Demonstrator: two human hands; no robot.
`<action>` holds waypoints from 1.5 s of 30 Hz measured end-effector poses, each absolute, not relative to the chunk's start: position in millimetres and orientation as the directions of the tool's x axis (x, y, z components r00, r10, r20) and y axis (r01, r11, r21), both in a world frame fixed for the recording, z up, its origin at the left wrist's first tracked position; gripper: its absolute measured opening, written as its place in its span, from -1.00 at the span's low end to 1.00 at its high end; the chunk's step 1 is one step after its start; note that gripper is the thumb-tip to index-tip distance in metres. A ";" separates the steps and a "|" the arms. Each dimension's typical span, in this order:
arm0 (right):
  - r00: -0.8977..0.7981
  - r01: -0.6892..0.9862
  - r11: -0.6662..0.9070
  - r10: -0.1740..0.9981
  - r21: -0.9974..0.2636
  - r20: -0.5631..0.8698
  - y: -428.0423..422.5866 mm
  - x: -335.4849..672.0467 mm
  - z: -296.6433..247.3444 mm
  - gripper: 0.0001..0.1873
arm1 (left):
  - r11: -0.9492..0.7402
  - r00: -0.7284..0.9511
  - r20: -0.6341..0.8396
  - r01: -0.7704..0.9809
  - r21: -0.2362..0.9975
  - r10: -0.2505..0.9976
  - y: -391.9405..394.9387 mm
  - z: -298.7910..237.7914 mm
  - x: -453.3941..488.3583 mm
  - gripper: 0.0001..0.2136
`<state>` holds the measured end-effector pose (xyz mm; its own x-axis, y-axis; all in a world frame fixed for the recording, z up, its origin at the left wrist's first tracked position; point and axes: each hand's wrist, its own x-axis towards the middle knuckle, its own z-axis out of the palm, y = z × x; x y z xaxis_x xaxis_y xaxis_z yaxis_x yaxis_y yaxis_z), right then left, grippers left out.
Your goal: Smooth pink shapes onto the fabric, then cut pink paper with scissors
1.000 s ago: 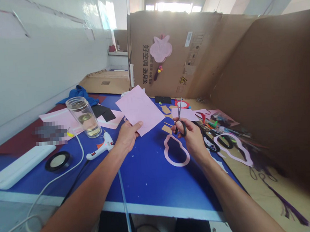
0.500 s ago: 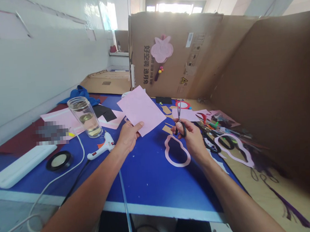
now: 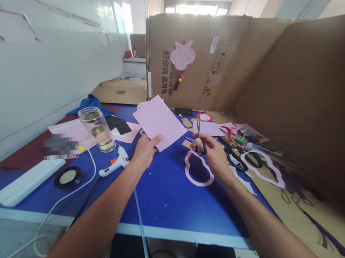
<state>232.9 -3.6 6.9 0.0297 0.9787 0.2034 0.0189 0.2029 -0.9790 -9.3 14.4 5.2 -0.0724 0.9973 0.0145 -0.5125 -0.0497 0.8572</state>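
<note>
"Anything changed just now?"

"Barely. The left hand (image 3: 144,152) still pinches a pale pink rectangular craft sheet (image 3: 159,122) between thumb and fingers, raised off the table. The right hand (image 3: 213,153) still grips black-handled steel scissors (image 3: 199,129), blades up and apart from the sheet."

"What's beyond them?"

"A pale pink gourd-shaped outline (image 3: 200,185) lies on the blue tabletop (image 3: 165,207), just beside the right hand."

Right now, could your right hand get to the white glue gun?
Probably not easily. The right hand is holding the black-handled scissors, and the left hand with its pink sheet is between it and the white glue gun.
</note>
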 end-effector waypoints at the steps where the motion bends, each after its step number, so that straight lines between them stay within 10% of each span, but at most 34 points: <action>1: 0.029 0.024 0.203 0.979 -0.979 0.204 -3.6 232.6 6.7 -0.43 | -0.051 -0.072 0.016 -0.513 0.857 0.997 14.6 5.0 -9.3 -0.69; 45: 0.021 0.035 0.203 0.979 -0.979 0.203 -5.7 230.9 9.5 -0.42 | -0.039 -0.060 0.009 -0.525 0.850 0.998 14.7 4.8 -10.2 -0.71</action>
